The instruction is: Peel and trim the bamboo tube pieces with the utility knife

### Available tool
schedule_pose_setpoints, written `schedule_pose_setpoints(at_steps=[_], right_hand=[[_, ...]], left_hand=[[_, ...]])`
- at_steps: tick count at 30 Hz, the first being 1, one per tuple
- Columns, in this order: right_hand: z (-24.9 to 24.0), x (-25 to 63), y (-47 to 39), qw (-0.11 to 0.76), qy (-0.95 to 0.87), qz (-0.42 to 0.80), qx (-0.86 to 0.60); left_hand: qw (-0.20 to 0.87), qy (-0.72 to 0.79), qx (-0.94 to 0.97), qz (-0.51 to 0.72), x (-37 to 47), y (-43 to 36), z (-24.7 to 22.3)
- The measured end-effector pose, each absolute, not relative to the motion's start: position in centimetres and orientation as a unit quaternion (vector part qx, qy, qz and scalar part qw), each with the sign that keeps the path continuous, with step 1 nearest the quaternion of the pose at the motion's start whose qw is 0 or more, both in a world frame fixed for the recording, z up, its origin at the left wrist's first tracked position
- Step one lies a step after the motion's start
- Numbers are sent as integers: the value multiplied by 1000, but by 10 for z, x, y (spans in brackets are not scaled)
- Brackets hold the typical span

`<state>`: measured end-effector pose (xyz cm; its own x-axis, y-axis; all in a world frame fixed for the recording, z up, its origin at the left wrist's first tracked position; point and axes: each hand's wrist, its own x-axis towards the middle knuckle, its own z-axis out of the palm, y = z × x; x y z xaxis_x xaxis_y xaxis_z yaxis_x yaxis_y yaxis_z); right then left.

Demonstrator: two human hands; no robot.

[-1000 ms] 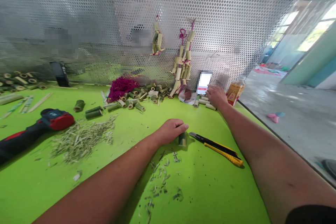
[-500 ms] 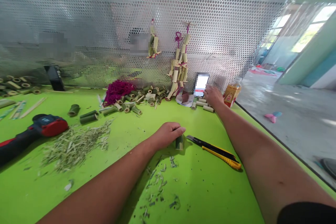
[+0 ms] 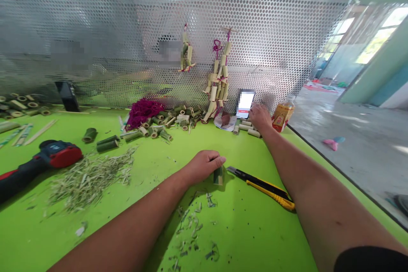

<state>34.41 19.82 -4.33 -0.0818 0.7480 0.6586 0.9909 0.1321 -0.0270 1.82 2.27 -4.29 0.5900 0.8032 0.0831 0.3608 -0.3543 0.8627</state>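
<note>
My left hand [image 3: 205, 165] is closed round a short green bamboo tube [image 3: 218, 177], whose lower end shows below my thumb on the green tabletop [image 3: 255, 238]. To the right of that tube lies a utility knife [image 3: 261, 188] with a black and yellow handle, its blade pointing at my left hand. My right hand [image 3: 260, 117] reaches far forward, fingers stretched toward the lit phone [image 3: 245, 104] leaning on the perforated metal panel; whether they touch the screen I cannot tell. Several peeled bamboo tubes [image 3: 246, 127] lie just beside my right hand.
A red and black power tool [image 3: 60, 153] lies at left beside a heap of shavings [image 3: 95, 178]. Purple cord [image 3: 143, 112] and cut bamboo pieces [image 3: 165, 121] sit along the perforated panel [image 3: 270, 42]. Strung bamboo figures [image 3: 219, 76] hang there. A bottle [image 3: 283, 114] stands near the right edge.
</note>
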Motion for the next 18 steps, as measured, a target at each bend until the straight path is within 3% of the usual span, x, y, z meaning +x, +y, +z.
schedule_pose_setpoints(at_steps=[18], right_hand=[[-51,349,207,263,-712,-224,-612]], left_hand=[[425,371,784,259,18,22,-41]])
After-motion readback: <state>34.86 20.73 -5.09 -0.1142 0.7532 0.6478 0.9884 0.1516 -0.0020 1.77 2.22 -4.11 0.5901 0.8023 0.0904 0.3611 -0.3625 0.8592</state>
